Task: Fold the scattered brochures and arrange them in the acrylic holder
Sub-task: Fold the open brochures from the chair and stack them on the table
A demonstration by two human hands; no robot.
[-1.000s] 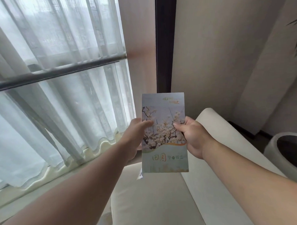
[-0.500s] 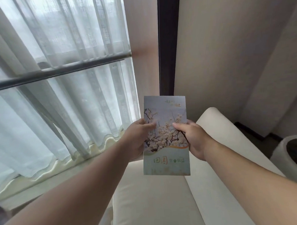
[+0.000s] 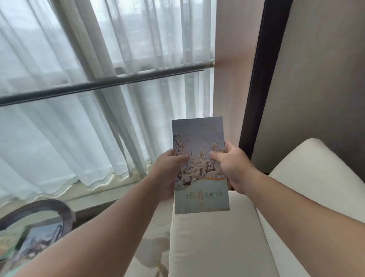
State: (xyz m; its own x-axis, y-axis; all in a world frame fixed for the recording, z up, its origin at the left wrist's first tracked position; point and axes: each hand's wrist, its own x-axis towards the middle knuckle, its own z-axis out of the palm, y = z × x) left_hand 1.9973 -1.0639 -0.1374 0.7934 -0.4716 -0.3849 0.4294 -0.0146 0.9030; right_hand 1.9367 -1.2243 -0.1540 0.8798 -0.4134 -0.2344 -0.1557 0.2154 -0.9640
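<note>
The brochure (image 3: 200,179) is held upright in the air above the cream sofa cushion (image 3: 218,240), to the right of the sheer curtain (image 3: 53,132). The left grip (image 3: 168,176) pinches its left edge, thumb on the printed front and fingers behind. The right grip (image 3: 234,167) pinches the right edge the same way (the blossom print and green lettering face the camera). At the near left, more brochures (image 3: 34,239) lie blurred on a round bench (image 3: 62,206).
</note>
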